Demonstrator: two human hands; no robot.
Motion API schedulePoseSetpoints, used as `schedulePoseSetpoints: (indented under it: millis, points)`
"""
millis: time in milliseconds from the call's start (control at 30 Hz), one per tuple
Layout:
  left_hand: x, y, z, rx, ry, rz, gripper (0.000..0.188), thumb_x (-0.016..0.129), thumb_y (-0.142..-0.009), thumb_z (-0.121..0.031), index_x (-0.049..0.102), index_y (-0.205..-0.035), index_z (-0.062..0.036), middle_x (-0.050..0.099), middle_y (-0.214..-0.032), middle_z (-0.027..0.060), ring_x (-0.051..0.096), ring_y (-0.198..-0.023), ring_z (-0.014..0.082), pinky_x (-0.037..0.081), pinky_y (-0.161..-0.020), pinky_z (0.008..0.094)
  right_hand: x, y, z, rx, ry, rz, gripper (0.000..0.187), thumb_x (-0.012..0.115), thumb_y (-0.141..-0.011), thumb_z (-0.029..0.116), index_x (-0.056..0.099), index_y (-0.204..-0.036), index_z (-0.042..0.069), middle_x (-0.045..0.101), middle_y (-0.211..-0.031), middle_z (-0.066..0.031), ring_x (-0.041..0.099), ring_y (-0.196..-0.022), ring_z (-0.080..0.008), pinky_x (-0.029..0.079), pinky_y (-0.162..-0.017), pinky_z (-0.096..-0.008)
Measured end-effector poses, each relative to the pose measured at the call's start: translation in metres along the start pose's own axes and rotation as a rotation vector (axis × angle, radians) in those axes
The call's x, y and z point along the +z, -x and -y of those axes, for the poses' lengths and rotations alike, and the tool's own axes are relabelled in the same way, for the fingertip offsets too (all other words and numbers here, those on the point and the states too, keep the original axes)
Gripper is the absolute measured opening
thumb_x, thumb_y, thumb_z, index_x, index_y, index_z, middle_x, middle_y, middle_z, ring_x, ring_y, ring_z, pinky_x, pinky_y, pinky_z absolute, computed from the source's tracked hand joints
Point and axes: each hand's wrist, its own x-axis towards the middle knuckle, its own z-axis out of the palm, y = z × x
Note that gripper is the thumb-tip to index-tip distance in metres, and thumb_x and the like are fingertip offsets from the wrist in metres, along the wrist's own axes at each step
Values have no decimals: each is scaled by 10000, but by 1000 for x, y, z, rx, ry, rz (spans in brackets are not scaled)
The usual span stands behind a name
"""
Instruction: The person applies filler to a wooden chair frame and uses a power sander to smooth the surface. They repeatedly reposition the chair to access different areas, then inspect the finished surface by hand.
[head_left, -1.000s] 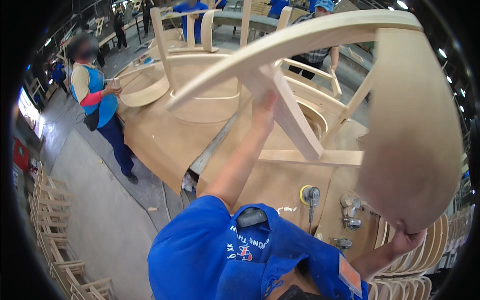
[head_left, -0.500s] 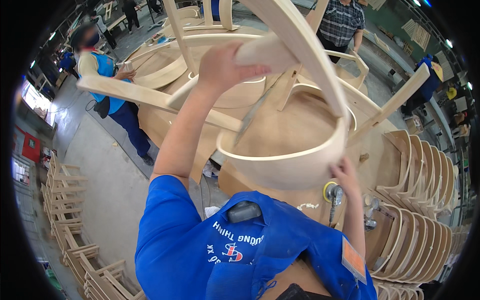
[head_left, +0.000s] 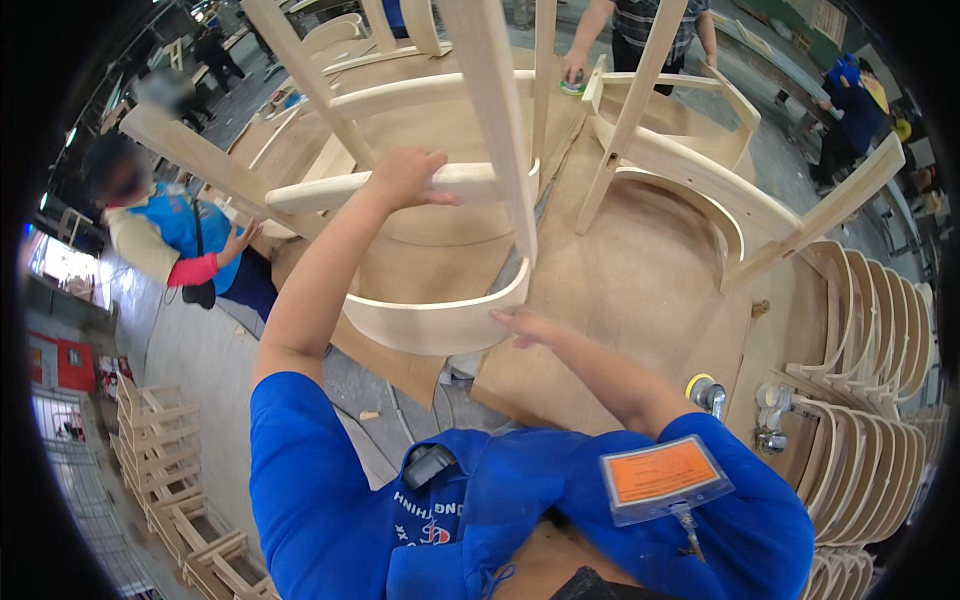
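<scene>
A pale, unpainted wooden chair frame (head_left: pixel 440 320) rests on the brown-covered worktable in front of me, its legs pointing up and its curved backrest band toward me. My left hand (head_left: pixel 408 180) is closed over the frame's seat rail (head_left: pixel 335 190), thumb on the near side. Against the outer face of the curved band, near its right end, lies my right hand (head_left: pixel 524 326) with fingers stretched out and lightly touching the wood. Just to the right, a second similar chair frame (head_left: pixel 690 180) lies on the same table.
Round sanders (head_left: pixel 706 393) sit at the table's right edge. Beyond them are stacked curved chair parts (head_left: pixel 870 330). A co-worker in light blue (head_left: pixel 195 235) stands at left; another's hand (head_left: pixel 574 66) holds a sander at the far side. Stacked wooden frames (head_left: pixel 165 450) stand lower left.
The chair frame has come down and left, tilting so its legs point up. Both hands moved left with it, the left staying on the rail. A hand with a sander now shows opposite.
</scene>
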Motion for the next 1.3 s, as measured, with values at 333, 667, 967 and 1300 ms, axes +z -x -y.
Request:
schedulePoseSetpoints:
  millis: [333,667,967,1300]
  points:
    - [60,-17,29,108,19,-65,564,681,-660,-616,559,-808,-86,612,-729,113,613,-698,310,480,-590,402,-38,-9,7,-197,357,-160,727,606,-861,431,319,-1431,83,587,-1194,-128,569,-1074,-255,447,-928,-384]
    - [49,-10,-5,-67,150,-412,583,753,-679,-408,571,-1093,-40,569,-1101,175,522,-1057,368,418,-895,458,-400,337,-45,-457,61,-2295,669,729,-768,423,495,-1188,-42,581,-1111,-178,566,-1024,-282,439,-894,-377]
    - [72,108,-113,-266,389,-368,575,758,-655,-229,531,-1143,-25,511,-1187,205,464,-1122,384,397,-930,451,-493,389,-96,-276,-113,-1908,629,731,-736,408,562,-1149,-35,639,-1084,-196,613,-1023,-304,463,-878,-399]
    - [-41,0,-274,107,728,-95,390,764,-669,-231,612,-970,-36,608,-921,126,567,-890,322,454,-785,396,-298,428,-41,-494,429,-2004,763,715,-757,318,386,-1365,-4,542,-1231,-247,550,-1110,-378,457,-914,-429]
